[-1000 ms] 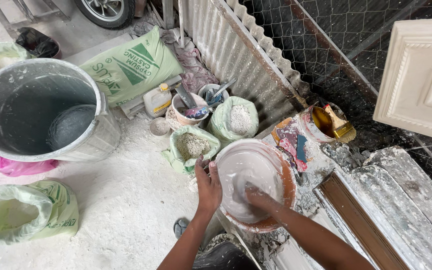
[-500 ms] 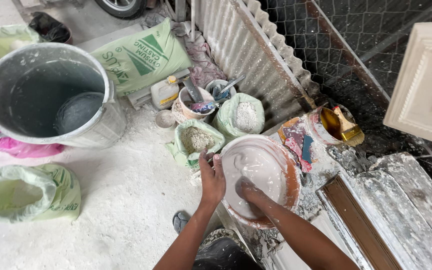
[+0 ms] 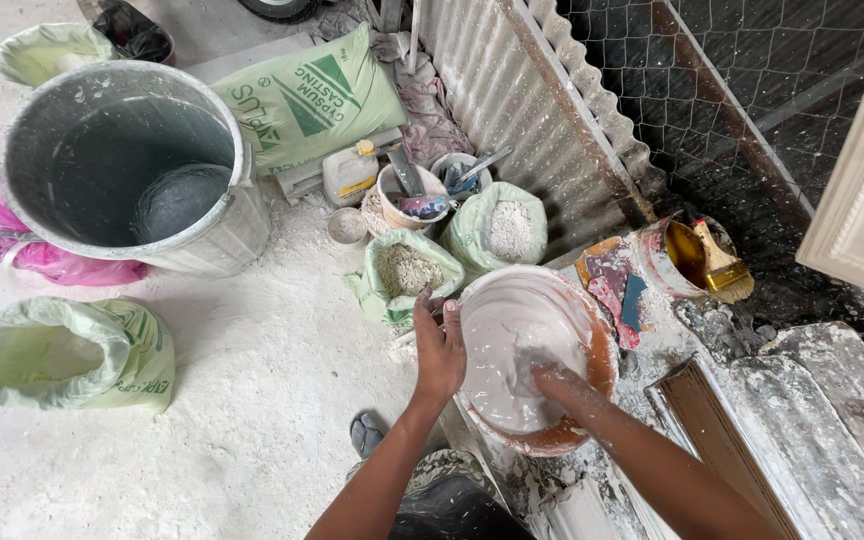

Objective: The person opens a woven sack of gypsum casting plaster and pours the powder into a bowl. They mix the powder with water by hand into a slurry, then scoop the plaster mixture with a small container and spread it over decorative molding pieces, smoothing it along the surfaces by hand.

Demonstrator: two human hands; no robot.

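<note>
Head view, basin (image 3: 512, 310) upright, seemingly round

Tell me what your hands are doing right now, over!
Left hand gripping rim of the bowl. Right hand down in the white paste, coated. Open bag close beside bowl.

Large grey drum (image 3: 122, 165) at upper left, with a pink bag (image 3: 12, 245) squeezed beside it. Green printed sack (image 3: 317, 100) at top centre, leaning near the corrugated sheet (image 3: 512, 90). Two small open bags of powder (image 3: 407, 270) (image 3: 509, 228) in the middle. Brush (image 3: 722, 265) resting over a small can at right.
</note>
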